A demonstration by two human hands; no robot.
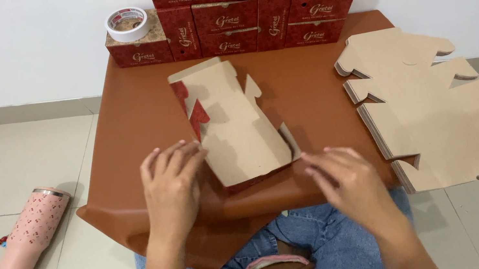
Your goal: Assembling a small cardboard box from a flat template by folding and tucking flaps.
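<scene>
A half-folded cardboard box blank (235, 125), brown inside and red outside, lies on the brown mat (138, 116) in front of me. My left hand (170, 183) rests on the mat with its fingertips against the blank's left side wall. To the right, my right hand (342, 177) touches the blank's near right corner with the fingers spread. Neither hand grips anything.
A stack of flat cardboard blanks (439, 112) lies at the right edge of the mat. Several finished red boxes (256, 3) are piled against the wall, with a tape roll (127, 23) on the left one. A pink tumbler (27, 234) lies on the floor tiles at left.
</scene>
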